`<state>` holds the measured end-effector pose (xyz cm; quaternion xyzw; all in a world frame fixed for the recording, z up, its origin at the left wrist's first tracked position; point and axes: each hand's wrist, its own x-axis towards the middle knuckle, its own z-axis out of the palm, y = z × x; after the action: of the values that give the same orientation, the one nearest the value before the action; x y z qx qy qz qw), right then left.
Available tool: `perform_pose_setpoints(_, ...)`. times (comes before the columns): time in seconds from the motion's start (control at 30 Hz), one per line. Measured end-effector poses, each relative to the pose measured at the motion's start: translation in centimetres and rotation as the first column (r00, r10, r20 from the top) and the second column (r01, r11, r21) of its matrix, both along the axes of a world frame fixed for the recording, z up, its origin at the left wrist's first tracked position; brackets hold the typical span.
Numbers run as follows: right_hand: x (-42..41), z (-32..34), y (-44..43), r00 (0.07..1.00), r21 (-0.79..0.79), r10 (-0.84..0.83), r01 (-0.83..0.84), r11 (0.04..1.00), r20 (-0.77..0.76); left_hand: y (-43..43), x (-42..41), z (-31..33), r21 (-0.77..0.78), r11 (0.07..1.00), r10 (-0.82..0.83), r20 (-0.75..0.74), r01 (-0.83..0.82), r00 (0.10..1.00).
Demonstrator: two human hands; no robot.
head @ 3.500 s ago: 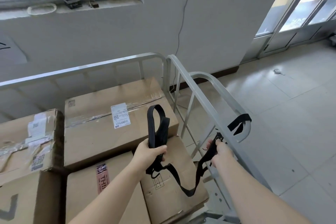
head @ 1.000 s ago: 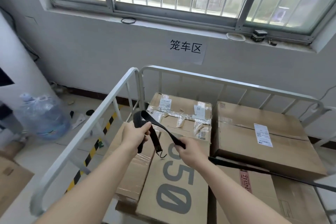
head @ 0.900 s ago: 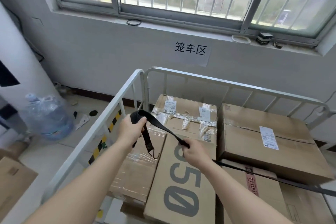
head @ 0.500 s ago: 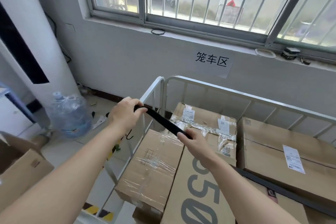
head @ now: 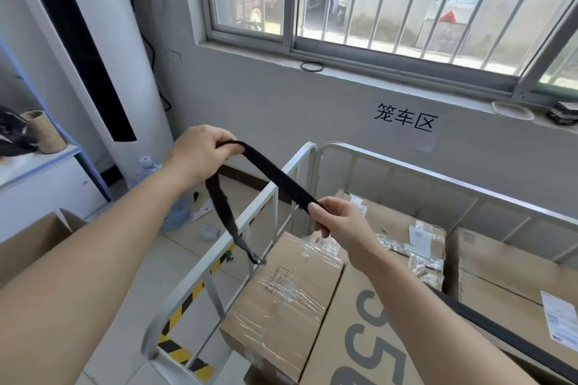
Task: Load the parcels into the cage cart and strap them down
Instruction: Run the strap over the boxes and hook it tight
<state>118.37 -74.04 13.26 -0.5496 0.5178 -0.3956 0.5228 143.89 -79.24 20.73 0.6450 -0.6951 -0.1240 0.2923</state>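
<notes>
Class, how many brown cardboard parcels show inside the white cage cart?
4: plastic-wrapped parcel front left, grey-numbered parcel beside it, taped parcel behind, labelled parcel right. Arms may hide more.

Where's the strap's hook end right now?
Head view, left of centre: the hook dangles below the left hand, which holds the strap, between the cart's left rail and the plastic-wrapped box.
</notes>
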Motion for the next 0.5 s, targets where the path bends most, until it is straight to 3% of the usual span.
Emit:
perform_pose_setpoints(0.1,0.9,0.4,-0.9,1.000,-0.013,-0.008,0.008,1.000,-0.026,-1.2,1.4,0.5,0.004,1.000,-0.013,-0.307,0.015,0.952)
perform_pose_setpoints(0.2,1.9,0.7,-1.8,0.999,0.000,-0.027,0.027,1.000,-0.019,-3.0,2.7,0.6,0.002,0.999,-0.034,-0.485,0.040,0.874)
perform_pose_setpoints(0.5,7.2,3.4,-5.5,0.978,-0.026,-0.041,0.037,0.999,-0.205,-8.2,8.4,2.7,-0.105,0.988,-0.141,-0.364,0.110,0.921)
